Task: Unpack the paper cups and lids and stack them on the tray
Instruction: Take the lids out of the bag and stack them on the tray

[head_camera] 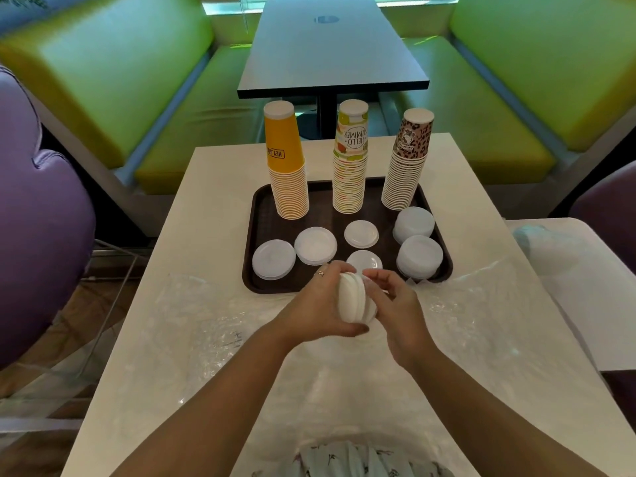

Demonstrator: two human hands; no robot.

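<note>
Though blurred, round white lids (356,299), hands-held.

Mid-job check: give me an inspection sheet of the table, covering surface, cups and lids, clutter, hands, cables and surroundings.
Surface: white table carrying a dark brown tray at its far end.
Job's things: three upside-down cup stacks on the tray, yellow stack, Hello Summer stack, leopard stack; six white lid piles in front of them.
Clutter: clear plastic wrap spread over the near table.
Hands: left hand and right hand share a grip on a small lid stack held on edge, just short of the tray.
Cables: nothing seen.
Surroundings: green benches, dark table beyond, purple seat to the left.
</note>
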